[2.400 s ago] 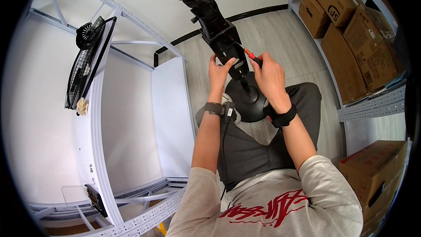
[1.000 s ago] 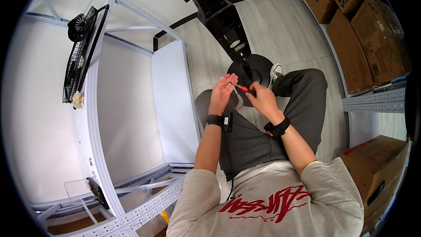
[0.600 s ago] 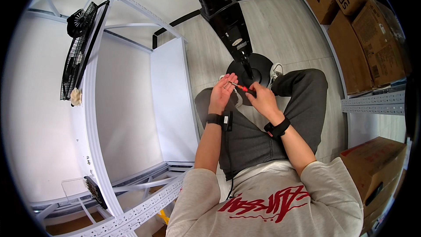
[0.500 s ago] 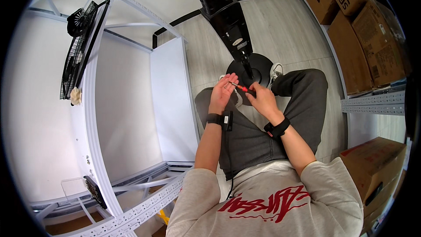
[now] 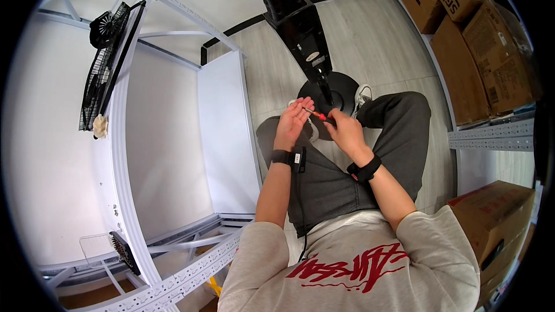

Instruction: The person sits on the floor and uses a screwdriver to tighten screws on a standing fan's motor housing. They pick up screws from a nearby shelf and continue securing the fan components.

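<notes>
My right hand (image 5: 347, 132) is closed round the dark handle of a screwdriver (image 5: 322, 117) with a red section near its shaft. The shaft points left to my left hand (image 5: 295, 120), which lies palm up with its fingers stretched out. The tip is at the fingers of that palm; whether something small lies there is too tiny to tell. Just beyond both hands stands a black fan stand (image 5: 300, 40), its column leaning up and to the left from a round black base (image 5: 347, 89) on the floor between my feet.
On the left is a white metal shelf rack (image 5: 118, 185) bearing a black wire fan grille (image 5: 104, 69), a crumpled cream-coloured piece (image 5: 100, 126) and a black hairbrush-like item (image 5: 124, 252). Cardboard boxes (image 5: 462, 72) fill the right-hand shelving, and another carton (image 5: 491, 211) stands nearer me.
Almost nothing differs. Both hands and the screwdriver keep their places, and the view has shifted very slightly.
</notes>
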{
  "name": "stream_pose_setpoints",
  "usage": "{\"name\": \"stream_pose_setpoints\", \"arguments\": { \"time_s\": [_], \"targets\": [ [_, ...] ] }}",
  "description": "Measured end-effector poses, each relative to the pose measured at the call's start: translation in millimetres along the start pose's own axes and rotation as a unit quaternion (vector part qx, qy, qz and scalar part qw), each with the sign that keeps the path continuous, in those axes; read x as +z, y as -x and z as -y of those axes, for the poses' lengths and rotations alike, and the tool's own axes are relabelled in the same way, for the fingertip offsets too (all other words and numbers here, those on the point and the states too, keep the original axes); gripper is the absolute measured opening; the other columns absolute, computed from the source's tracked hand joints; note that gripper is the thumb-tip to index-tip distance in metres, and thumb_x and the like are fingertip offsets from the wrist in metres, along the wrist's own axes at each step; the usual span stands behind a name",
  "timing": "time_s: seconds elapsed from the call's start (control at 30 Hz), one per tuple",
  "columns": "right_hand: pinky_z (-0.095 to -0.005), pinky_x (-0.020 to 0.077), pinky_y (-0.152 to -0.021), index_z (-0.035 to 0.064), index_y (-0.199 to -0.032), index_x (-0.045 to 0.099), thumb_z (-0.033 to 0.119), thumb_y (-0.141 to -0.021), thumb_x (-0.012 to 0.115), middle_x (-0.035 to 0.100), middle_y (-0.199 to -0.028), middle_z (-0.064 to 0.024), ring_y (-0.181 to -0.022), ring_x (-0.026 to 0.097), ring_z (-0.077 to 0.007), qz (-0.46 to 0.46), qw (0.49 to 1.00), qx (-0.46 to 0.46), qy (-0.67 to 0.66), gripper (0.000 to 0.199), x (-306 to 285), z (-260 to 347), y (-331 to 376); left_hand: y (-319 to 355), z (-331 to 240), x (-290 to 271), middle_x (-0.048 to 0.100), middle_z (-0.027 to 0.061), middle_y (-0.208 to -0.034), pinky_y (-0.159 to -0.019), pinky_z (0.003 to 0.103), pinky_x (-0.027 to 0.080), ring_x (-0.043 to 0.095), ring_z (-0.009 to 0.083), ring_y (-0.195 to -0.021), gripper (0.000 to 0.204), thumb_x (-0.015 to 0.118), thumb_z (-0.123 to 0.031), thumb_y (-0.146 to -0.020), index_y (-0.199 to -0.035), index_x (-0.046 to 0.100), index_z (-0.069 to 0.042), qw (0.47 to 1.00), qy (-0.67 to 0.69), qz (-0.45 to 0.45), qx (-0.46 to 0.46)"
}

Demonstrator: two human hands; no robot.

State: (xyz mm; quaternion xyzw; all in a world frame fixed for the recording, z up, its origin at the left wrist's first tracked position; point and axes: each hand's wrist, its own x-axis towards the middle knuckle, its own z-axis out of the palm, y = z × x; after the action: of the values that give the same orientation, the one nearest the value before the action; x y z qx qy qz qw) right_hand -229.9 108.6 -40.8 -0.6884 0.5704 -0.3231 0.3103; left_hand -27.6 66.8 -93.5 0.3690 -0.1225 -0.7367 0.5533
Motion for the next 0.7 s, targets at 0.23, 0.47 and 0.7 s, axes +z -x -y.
{"name": "stream_pose_setpoints", "arguments": {
  "time_s": [0.23, 0.47, 0.7],
  "targets": [
    [-0.0396, 0.052, -0.062, 0.0085, -0.098, 0.064, 0.019, -0.085, 0.071, 0.069, -0.085, -0.0123, -0.076, 0.066, -0.0345, -0.106, 0.993, -0.049, -0.017, 0.019, -16, 13, -4, 1, -25, 41, 0.05, 0.0234, -0.135, -0.11, 0.043, 0.042, 0.05, 0.0327, -0.127, 0.04, 0.052, -0.007, -0.098, -0.134, 0.04, 0.008, 0.996, -0.053, 0.048, 0.056],
    [-0.0326, 0.051, -0.057, 0.0044, -0.099, 0.065, 0.016, -0.083, 0.074, 0.068, -0.082, -0.0122, -0.065, 0.066, -0.0266, -0.217, 0.967, -0.071, -0.11, 0.022, -40, 40, -19, -6, -48, 81, 0.05, 0.0214, -0.133, -0.1, 0.035, 0.049, 0.057, 0.0254, -0.115, 0.045, 0.049, -0.003, -0.098, -0.139, 0.036, 0.008, 0.989, -0.044, 0.075, 0.118],
    [-0.0346, 0.0513, -0.059, 0.003, -0.103, 0.063, 0.012, -0.085, 0.069, 0.067, -0.084, -0.014, -0.065, 0.066, -0.0276, -0.221, 0.967, -0.05, -0.115, 0.021, -62, 76, -27, -16, -63, 107, 0.048, -0.0004, -0.077, -0.053, 0.022, 0.034, 0.043, 0.0075, -0.063, 0.059, 0.058, 0.0, -0.084, -0.14, 0.039, 0.0, 0.981, -0.135, -0.019, 0.138]
  ]
}}
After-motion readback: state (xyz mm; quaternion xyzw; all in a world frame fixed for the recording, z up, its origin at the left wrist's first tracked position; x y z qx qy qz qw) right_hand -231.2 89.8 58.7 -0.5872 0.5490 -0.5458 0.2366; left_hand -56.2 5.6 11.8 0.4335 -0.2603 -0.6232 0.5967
